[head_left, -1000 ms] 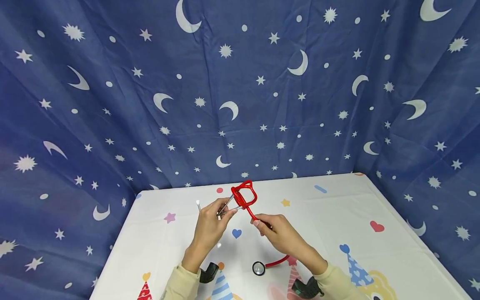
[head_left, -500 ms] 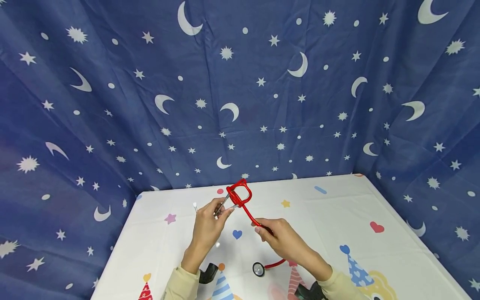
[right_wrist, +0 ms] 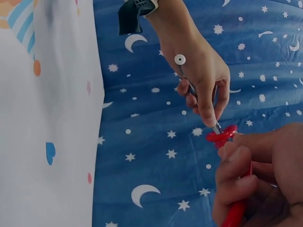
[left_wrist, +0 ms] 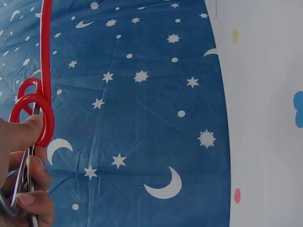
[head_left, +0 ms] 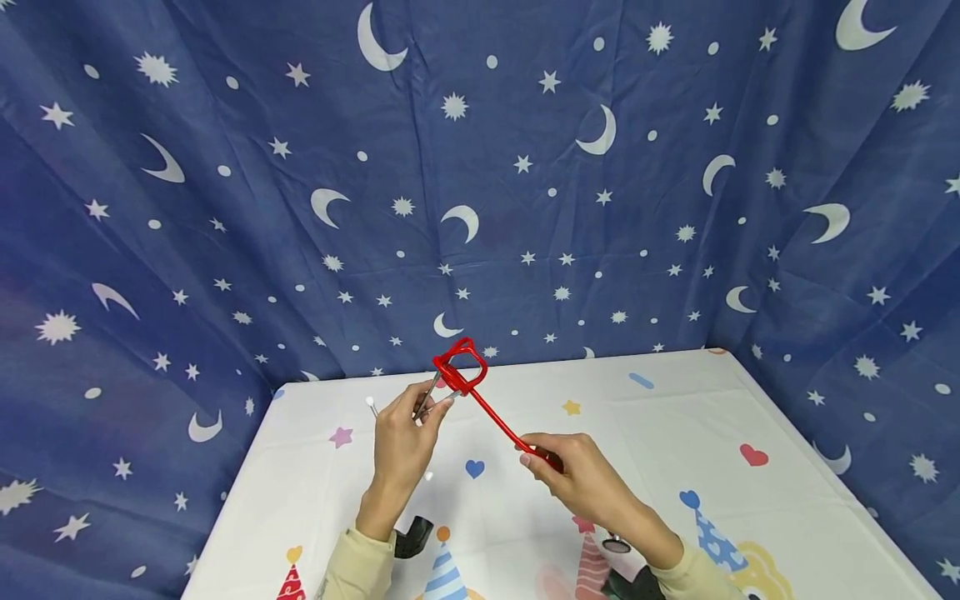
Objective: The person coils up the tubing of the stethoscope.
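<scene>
A red stethoscope is held up over the table between both hands, its tubing (head_left: 498, 422) wound into a looped knot (head_left: 459, 367) near the metal ear tubes. My left hand (head_left: 402, 433) pinches those ear tubes (left_wrist: 30, 175) just below the knot; a white eartip (right_wrist: 180, 59) sticks out behind the hand. Curled around the red tubing lower down is my right hand (head_left: 573, 471), and the stretch between the hands runs straight. The round chest piece (head_left: 617, 544) hangs below the right wrist, partly hidden by the forearm.
Under the hands lies a white tablecloth (head_left: 675, 425) printed with stars, hearts and party hats. A dark blue curtain (head_left: 517, 217) with moons and stars stands behind the table's far edge. Black wrist mounts (head_left: 413, 537) sit at the wrists.
My left hand has moved left and slightly up with the knot, my right hand to the right and down. More straight tubing shows between them, and the chest piece has swung right.
</scene>
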A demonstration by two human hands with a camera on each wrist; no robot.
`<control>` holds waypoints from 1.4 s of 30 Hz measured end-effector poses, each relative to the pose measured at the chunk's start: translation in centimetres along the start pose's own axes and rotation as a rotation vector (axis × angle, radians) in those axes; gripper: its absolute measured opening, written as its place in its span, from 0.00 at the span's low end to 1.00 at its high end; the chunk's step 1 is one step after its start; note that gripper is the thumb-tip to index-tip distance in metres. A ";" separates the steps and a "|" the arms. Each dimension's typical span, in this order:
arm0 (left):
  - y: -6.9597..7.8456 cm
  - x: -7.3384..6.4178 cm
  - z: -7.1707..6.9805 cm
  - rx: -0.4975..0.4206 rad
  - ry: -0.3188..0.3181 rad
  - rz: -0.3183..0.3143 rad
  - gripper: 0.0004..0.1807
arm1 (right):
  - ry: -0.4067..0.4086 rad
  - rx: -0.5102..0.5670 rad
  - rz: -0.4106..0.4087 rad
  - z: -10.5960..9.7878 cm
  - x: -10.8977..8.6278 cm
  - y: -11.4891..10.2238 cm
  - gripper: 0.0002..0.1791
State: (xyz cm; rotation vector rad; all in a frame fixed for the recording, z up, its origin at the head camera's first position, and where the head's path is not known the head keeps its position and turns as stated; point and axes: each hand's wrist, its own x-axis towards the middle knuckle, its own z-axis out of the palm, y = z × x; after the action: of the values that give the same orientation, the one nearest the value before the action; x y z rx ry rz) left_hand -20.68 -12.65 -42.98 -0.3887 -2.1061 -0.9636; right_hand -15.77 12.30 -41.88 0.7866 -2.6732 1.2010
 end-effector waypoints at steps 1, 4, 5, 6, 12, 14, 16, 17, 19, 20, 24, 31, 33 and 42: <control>0.0 0.0 0.0 0.004 0.009 -0.003 0.17 | 0.013 -0.009 -0.005 0.0 -0.1 0.0 0.12; 0.0 0.1 0.0 0.024 0.013 -0.003 0.17 | 0.072 -0.041 -0.044 -0.1 -0.2 0.0 0.11; 0.0 0.0 0.0 0.033 0.005 0.002 0.17 | 0.095 -0.048 -0.062 -0.2 -0.2 0.0 0.11; 0.0 0.0 0.0 0.044 -0.007 0.007 0.17 | 0.118 -0.056 -0.083 -0.3 -0.2 0.0 0.11; 0.5 -0.4 -0.1 0.115 -0.077 0.063 0.19 | 0.196 -0.079 -0.265 -1.4 0.1 -0.2 0.07; 0.8 -0.4 -0.2 0.125 -0.087 0.083 0.19 | 0.207 -0.083 -0.321 -1.8 0.4 -0.3 0.06; 1.1 -0.4 -0.3 0.130 -0.103 0.099 0.18 | 0.217 -0.099 -0.368 -2.2 0.7 -0.3 0.07; 1.2 -0.4 -0.3 0.132 -0.116 0.105 0.18 | 0.218 -0.104 -0.386 -2.4 0.8 -0.4 0.08; 1.4 -0.5 -0.2 0.134 -0.151 0.119 0.18 | 0.213 -0.116 -0.410 -2.8 1.0 -0.5 0.08; 1.4 -0.6 -0.2 0.138 -0.174 0.126 0.18 | 0.207 -0.120 -0.417 -2.9 1.1 -0.6 0.09; 1.7 -1.0 -0.1 0.133 -0.267 0.162 0.18 | 0.191 -0.124 -0.436 -3.3 1.5 -0.7 0.10; 2.2 -1.4 0.2 0.078 -0.358 0.242 0.16 | 0.206 -0.148 -0.441 -3.7 2.2 -0.7 0.08; 2.3 -1.5 0.3 0.063 -0.363 0.269 0.15 | 0.213 -0.151 -0.438 -3.8 2.3 -0.7 0.08; 3.2 -2.1 0.3 -0.003 -0.407 0.366 0.15 | 0.221 -0.149 -0.431 -3.9 2.8 -0.2 0.06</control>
State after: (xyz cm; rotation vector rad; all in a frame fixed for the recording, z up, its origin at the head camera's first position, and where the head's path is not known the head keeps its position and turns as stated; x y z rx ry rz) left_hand -17.72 -10.23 -43.04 -1.0034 -2.2750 -0.7133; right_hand -18.49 13.86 -38.20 1.0636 -2.2308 0.9102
